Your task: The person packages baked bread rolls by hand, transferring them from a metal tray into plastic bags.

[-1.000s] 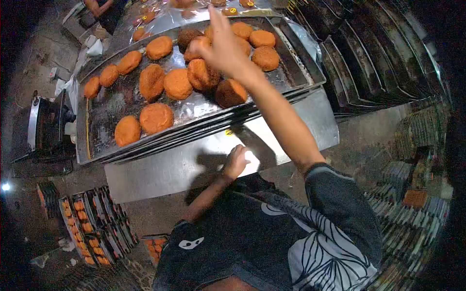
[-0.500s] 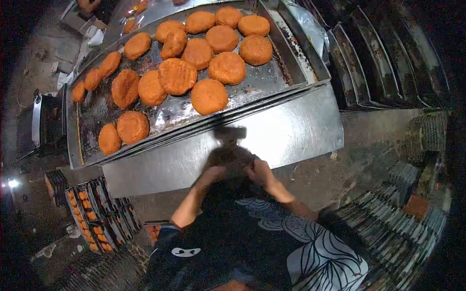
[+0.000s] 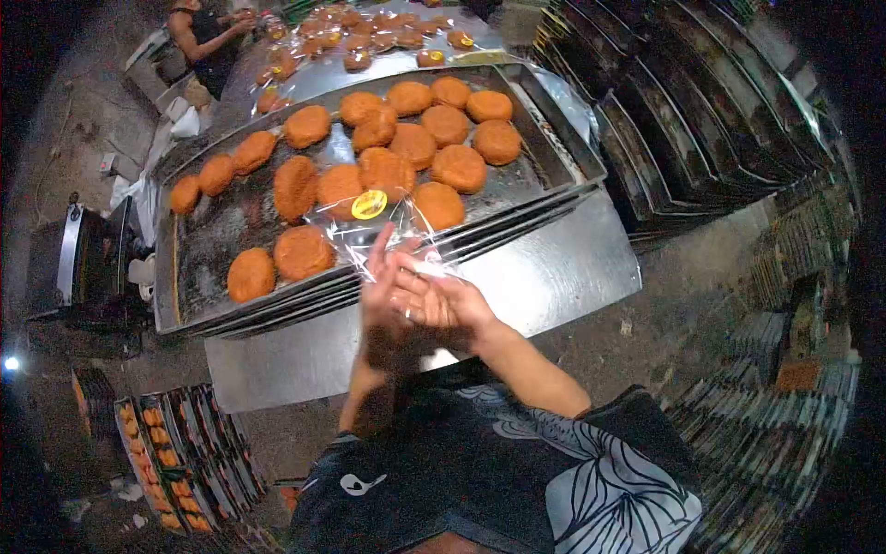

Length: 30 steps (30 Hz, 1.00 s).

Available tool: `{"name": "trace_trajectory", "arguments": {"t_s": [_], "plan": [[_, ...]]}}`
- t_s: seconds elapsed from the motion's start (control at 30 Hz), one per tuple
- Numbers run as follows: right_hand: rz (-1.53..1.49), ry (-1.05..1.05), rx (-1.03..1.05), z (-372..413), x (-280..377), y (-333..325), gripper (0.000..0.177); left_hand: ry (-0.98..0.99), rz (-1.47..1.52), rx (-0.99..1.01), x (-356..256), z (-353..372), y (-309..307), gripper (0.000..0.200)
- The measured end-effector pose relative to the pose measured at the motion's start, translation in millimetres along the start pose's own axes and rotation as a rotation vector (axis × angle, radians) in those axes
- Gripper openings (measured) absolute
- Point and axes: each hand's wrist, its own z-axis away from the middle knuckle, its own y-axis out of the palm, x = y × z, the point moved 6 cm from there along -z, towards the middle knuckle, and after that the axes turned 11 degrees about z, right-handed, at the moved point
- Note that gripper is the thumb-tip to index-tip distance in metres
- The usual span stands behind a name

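Note:
A clear plastic bag (image 3: pixel 343 227) with a yellow oval sticker (image 3: pixel 369 204) is stretched out in front of me, over the near edge of a metal baking tray (image 3: pixel 189 323). My right hand (image 3: pixel 441 300) has its fingers curled around the bag's near end, palm turned up. My left hand (image 3: pixel 377 300), partly blurred, is at the bag's near left side, one finger pointing up along the plastic. Round orange-brown buns (image 3: pixel 305 253) lie on the tray just beyond the bag. Several of them lean on or overlap each other.
Bagged buns (image 3: pixel 357 57) cover the far metal table, where another person (image 3: pixel 198 37) works. Stacked dark trays (image 3: pixel 683 120) stand at the right. A bare metal tabletop (image 3: pixel 572 277) sticks out beneath my tray. Racks with buns (image 3: pixel 161 452) are at lower left.
Both hands have moved forward from close to my body to the tray's edge, and the stickered plastic bag now shows in them. The view has tilted up, revealing the far table and person.

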Motion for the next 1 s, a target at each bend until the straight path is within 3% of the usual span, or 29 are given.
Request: {"name": "trace_trajectory", "arguments": {"t_s": [0.03,0.07,0.1,0.13,0.2,0.23,0.3,0.37,0.43,0.47,0.5,0.57,0.63,0.7,0.77,0.83,0.9,0.93,0.97,1.0], "plan": [[0.176,0.117,0.005,-4.5,-18.7,1.5,0.042,-0.149,-0.075,-0.051,-19.9,-2.8,-9.9,0.027],[1.05,-0.215,0.067,-22.8,10.9,11.9,0.045,0.008,0.08,-0.105,-33.6,-15.2,-29.7,0.024],[1.621,-0.257,-0.156,-37.5,33.7,12.3,0.06,0.16,0.234,-0.156,-44.4,-23.9,-49.1,0.022],[2.089,-0.579,-0.554,-51.5,57.4,22.8,0.054,0.247,0.254,-0.169,-62.4,-25.5,-53.0,0.022],[2.321,0.028,-0.298,-113.5,32.3,-53.3,0.035,0.29,0.344,-0.13,-87.7,-23.5,-44.4,0.022],[2.322,0.027,-0.51,-122.4,40.2,-59.0,0.033,0.303,0.416,-0.109,-97.9,-22.5,-41.9,0.02],[2.01,-0.001,-0.353,-101.9,59.6,-38.2,0.038,0.42,0.45,-0.185,-117.9,-19.7,-49.9,0.025],[2.099,-0.572,-0.501,-51.6,64.6,9.2,0.052,0.522,0.559,-0.233,-127.8,-22.4,-65.0,0.032],[1.987,-0.869,-0.184,-20.8,53.2,78.6,0.068,0.537,0.582,-0.177,-112.3,-22.4,-48.9,0.03],[2.019,-0.958,-0.115,-15.3,53.6,100.6,0.07,0.457,0.519,-0.072,-96.9,-20.9,-29.1,0.041],[2.05,-1.04,-0.052,-10.3,51.4,112.5,0.073,0.509,0.271,0.019,-87.1,-14.4,-6.5,0.042],[1.969,-1.057,-0.119,-3.3,55.9,104.9,0.079,0.328,0.274,0.051,-66.7,-14.4,8.3,0.048],[1.909,-0.98,-0.168,15.9,47.4,92.0,0.084,0.163,0.275,0.256,-52.8,-3.0,33.6,0.05],[1.824,-0.961,-0.285,18.1,52.1,83.6,0.088,0.065,0.239,0.226,-26.8,0.1,35.3,0.053],[1.553,-0.966,-0.374,6.8,54.4,71.6,0.089,0.015,0.37,0.128,-14.8,3.3,32.5,0.054],[1.454,-1.008,-0.293,21.0,57.5,65.7,0.086,-0.054,0.436,0.241,-15.9,8.8,45.4,0.054],[1.609,-0.997,-0.466,41.5,68.4,38.3,0.073,-0.003,0.259,0.069,-2.1,14.5,37.5,0.046],[1.602,-0.798,-0.424,23.6,69.4,14.0,0.06,-0.103,0.018,0.142,21.9,17.1,16.9,0.04],[1.419,-0.762,-0.339,7.2,76.5,-8.9,0.032,-0.168,-0.159,0.129,39.9,23.4,12.3,0.041],[1.554,-0.772,-0.38,-2.5,105.6,-11.6,0.015,-0.236,-0.336,0.128,57.7,30.3,7.8,0.043]]}}
